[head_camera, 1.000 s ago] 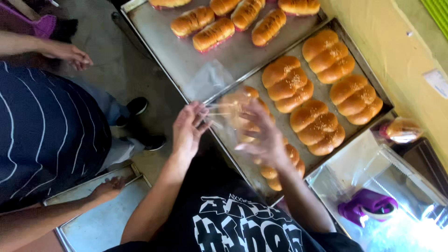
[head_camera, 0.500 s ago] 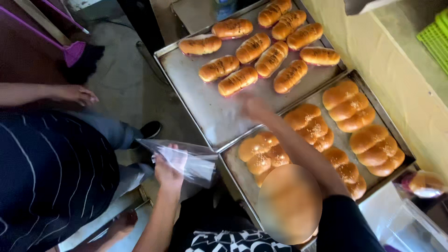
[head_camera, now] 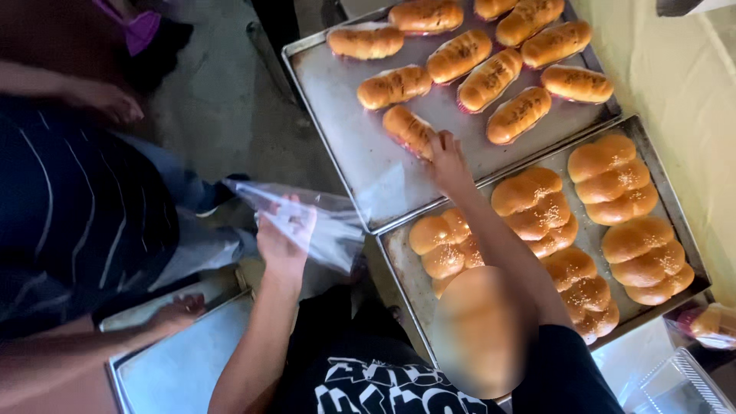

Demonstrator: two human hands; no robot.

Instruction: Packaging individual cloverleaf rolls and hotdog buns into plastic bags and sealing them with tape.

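On steel baking trays (head_camera: 360, 165) above grey floor (head_camera: 222, 107), right hand (head_camera: 447, 159) grasping bun (head_camera: 406, 129), left hand (head_camera: 284, 239) clutching clear bag (head_camera: 326, 222).

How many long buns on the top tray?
11 long buns on the upper tray: ten across its far part, one nearest under the right hand. One is cropped; more may hide.

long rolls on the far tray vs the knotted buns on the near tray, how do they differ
The long rolls are single slim ovals, lying apart; the knotted buns are fat three-lobed clusters packed close. The knotted buns carry pale seeds; the long rolls show darker streaks on top. Both are glossy golden-brown, on metal trays. The right hand touches a long roll.
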